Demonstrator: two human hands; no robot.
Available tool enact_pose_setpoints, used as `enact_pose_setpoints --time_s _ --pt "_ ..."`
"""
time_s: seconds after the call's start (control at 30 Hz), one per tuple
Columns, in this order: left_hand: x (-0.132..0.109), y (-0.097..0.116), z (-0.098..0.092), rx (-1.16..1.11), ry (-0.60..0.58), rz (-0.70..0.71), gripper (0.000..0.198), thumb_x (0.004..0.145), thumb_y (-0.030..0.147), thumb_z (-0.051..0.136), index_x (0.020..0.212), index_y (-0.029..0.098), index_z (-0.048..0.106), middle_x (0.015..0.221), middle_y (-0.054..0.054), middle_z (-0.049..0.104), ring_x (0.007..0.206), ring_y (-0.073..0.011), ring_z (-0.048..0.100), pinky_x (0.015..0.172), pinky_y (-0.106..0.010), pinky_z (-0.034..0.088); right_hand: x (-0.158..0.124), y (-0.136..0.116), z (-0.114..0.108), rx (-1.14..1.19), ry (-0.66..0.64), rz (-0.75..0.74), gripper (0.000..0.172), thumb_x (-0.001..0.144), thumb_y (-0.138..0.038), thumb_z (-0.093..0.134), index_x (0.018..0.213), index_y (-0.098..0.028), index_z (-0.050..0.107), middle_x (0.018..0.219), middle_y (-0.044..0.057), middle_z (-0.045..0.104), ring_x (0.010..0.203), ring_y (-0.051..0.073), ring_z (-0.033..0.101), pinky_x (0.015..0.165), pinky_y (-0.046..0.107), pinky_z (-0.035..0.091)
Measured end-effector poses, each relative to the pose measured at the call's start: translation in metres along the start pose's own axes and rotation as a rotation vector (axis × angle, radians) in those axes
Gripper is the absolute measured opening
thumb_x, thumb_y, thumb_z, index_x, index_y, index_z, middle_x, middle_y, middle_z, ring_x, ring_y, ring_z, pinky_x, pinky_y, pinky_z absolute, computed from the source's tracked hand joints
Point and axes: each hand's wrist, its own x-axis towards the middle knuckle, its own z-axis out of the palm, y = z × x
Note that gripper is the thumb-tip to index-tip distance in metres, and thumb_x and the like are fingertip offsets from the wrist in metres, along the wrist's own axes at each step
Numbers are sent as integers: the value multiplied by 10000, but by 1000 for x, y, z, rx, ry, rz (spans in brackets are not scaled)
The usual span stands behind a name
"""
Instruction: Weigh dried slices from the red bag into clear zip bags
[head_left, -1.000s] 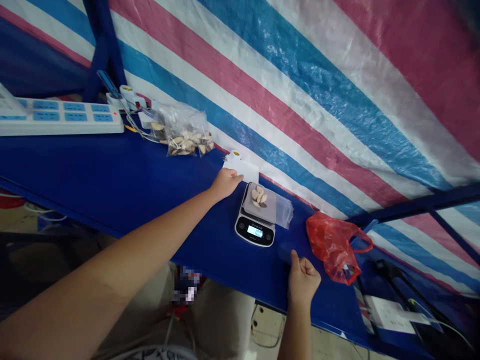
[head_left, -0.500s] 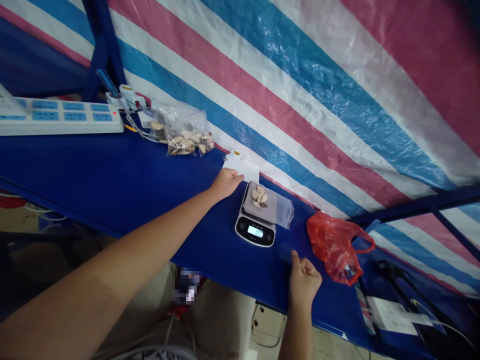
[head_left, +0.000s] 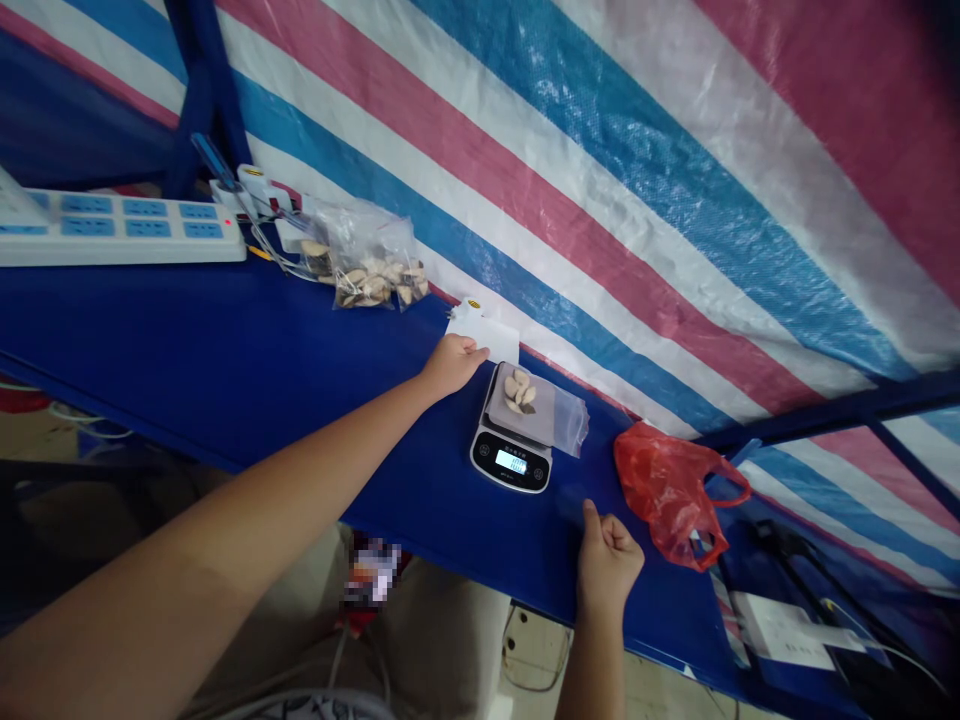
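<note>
A kitchen scale (head_left: 512,462) with a lit display stands on the blue table. On its pan lies a clear zip bag (head_left: 571,425) whose end hangs past the right side, with several pale dried slices (head_left: 519,390) on or in it; I cannot tell which. My left hand (head_left: 453,366) rests closed just left of the scale, its thumb at the near edge of a white sheet of paper (head_left: 491,338). Nothing shows in its fingers. In front of the scale, to the right, my right hand (head_left: 611,562) is a loose fist with nothing visible in it.
Clear bags of similar slices (head_left: 371,275) lie at the back left, beside cables and a long white power strip (head_left: 127,250). A red plastic bag (head_left: 664,490) sits right of the scale. Striped sheeting (head_left: 480,150) rises behind the table. Another white socket strip (head_left: 780,625) is at far right.
The digits on the scale's display look different. Both hands and the slices have stayed in place.
</note>
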Motion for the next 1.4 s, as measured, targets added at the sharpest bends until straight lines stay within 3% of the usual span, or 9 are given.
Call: enact_pose_setpoints --time_s 1.4 --pt "1 -2 0 22 -18 -2 515 811 302 623 493 218 227 494 63 199 505 -90 227 563 -310 179 0 1 0 33 -8 12 594 798 -485 706 595 -260 194 565 -80 185 531 81 191 477 253 187"
